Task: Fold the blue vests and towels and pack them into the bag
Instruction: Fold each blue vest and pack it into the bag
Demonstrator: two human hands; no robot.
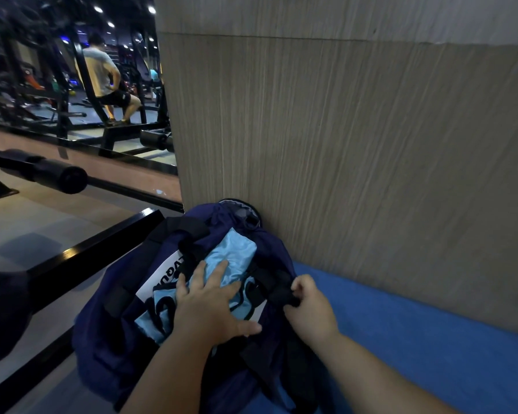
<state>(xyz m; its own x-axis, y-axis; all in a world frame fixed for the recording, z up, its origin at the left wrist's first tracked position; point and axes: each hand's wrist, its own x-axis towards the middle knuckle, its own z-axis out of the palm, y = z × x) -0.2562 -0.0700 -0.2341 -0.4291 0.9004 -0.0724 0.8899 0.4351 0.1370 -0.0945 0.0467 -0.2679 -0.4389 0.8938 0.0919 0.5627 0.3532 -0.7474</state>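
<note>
wood-grain wall rises behind the blue worktop, where the navy bag slumps against it. the pale blue vest lies in its open mouth; it looks soft, light and slippery, best pressed flat at its middle. my left hand presses it, fingers spread; my right hand pinches the black strap.

No full word can be read. In the open top of the dark blue cloth bag lies a white patch with a row of small black letters on it. The letters are tilted, and the left hand covers the end of the row, so they spell nothing clear. Beside the patch, also in the bag's top, the light blue shiny vest has big black curvy marks. They may be numbers, but I cannot tell which.
</note>
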